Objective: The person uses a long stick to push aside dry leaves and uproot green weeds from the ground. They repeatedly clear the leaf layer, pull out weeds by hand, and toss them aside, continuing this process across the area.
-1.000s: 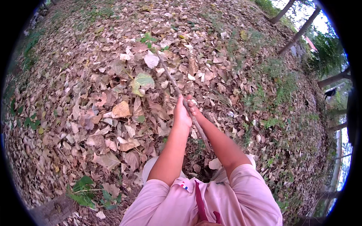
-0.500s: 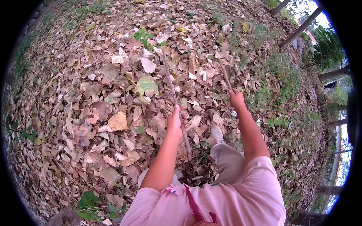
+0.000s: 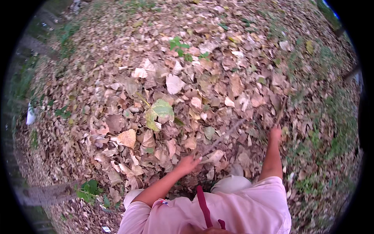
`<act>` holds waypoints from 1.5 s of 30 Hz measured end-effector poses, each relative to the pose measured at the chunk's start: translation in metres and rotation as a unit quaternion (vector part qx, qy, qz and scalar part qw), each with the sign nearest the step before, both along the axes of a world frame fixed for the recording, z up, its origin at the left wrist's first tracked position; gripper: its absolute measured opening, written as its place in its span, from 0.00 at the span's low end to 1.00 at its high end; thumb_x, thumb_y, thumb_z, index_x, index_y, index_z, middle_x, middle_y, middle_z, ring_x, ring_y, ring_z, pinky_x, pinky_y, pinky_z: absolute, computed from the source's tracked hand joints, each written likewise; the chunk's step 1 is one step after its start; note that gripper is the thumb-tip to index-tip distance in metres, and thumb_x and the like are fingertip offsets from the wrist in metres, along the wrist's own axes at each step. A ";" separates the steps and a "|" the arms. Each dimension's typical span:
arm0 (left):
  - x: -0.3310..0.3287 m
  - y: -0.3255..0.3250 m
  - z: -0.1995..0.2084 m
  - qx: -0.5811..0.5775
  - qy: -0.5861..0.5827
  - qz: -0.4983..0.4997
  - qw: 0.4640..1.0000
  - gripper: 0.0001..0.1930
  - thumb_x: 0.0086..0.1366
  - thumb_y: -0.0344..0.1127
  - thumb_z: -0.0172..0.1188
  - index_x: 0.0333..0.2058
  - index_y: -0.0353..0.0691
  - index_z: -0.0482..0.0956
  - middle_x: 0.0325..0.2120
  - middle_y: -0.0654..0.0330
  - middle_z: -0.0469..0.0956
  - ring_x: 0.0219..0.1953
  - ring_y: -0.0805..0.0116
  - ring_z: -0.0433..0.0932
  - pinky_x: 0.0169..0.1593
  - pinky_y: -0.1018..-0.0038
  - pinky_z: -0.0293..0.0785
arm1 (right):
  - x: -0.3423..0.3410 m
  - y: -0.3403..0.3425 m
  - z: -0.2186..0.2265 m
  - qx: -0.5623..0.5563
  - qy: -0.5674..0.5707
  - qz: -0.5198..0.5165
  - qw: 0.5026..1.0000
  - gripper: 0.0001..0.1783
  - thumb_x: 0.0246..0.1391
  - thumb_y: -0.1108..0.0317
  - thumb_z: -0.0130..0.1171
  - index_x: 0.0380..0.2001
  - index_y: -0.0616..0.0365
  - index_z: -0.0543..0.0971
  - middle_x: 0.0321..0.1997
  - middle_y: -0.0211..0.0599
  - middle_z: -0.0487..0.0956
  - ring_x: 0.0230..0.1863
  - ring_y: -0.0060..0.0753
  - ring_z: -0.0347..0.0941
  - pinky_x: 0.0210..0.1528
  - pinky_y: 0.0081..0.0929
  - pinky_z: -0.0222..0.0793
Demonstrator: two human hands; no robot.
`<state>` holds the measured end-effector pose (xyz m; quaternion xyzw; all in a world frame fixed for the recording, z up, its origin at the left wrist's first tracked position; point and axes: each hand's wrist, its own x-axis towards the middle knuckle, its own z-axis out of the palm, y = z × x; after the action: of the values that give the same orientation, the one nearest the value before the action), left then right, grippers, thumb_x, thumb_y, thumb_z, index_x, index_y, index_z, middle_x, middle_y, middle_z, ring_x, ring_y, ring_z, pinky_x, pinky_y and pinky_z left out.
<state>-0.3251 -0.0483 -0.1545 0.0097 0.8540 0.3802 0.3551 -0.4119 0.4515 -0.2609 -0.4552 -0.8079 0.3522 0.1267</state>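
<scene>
My left hand [image 3: 187, 164] is closed on the near end of a long, thin stick [image 3: 225, 136]. That stick slants up and to the right, low over the dry leaves. Farther right, my right hand [image 3: 275, 132] grips a second, shorter-looking stick [image 3: 282, 110], which points away from me. Whether either tip touches the ground I cannot tell. Between the hands and beyond them lie brown and tan fallen leaves [image 3: 244, 158]. A large yellow-green leaf [image 3: 163, 110] and an orange-tan leaf [image 3: 127, 138] lie left of the sticks.
Thick leaf litter covers the ground. A small green plant [image 3: 179, 46] grows ahead, and another [image 3: 90, 188] stands at lower left beside a tree trunk [image 3: 50, 194]. Green grass [image 3: 323, 144] grows on the right. Something white [image 3: 30, 114] sits at the far left.
My view has turned and shifted left. The left hand has come nearer my body, and its stick has swung from nearly upright to slanting right. Both hands still hold their sticks.
</scene>
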 end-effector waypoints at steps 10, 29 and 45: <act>-0.036 0.119 0.013 -0.021 0.032 0.048 0.998 0.27 0.58 0.55 0.48 0.34 0.30 0.72 0.24 0.40 0.74 0.31 0.42 0.74 0.36 0.57 0.69 | -0.052 -0.122 -0.054 -0.302 0.132 0.199 0.923 0.16 0.52 0.72 0.45 0.44 0.64 0.72 0.17 0.29 0.69 0.19 0.19 0.62 0.20 0.22 0.59; -0.082 0.085 0.001 -0.245 0.043 0.162 0.955 0.34 0.58 0.62 0.41 0.32 0.28 0.74 0.30 0.38 0.74 0.36 0.44 0.74 0.41 0.58 0.69 | -0.038 0.015 0.000 -0.122 0.196 0.050 0.972 0.21 0.55 0.65 0.47 0.50 0.66 0.68 0.32 0.42 0.77 0.27 0.32 0.70 0.31 0.29 0.66; -0.059 0.020 -0.025 -0.070 0.074 0.422 0.901 0.27 0.60 0.54 0.47 0.22 0.30 0.75 0.16 0.54 0.73 0.20 0.63 0.73 0.26 0.68 0.68 | -0.040 -0.234 -0.008 -0.302 0.164 0.383 0.857 0.21 0.52 0.68 0.50 0.50 0.61 0.69 0.17 0.32 0.69 0.17 0.21 0.61 0.22 0.22 0.61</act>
<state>-0.3842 -0.0282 -0.1797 -0.3490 0.8262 0.4315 0.0969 -0.4517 0.2177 -0.2692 -0.0611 -0.7401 0.6690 -0.0307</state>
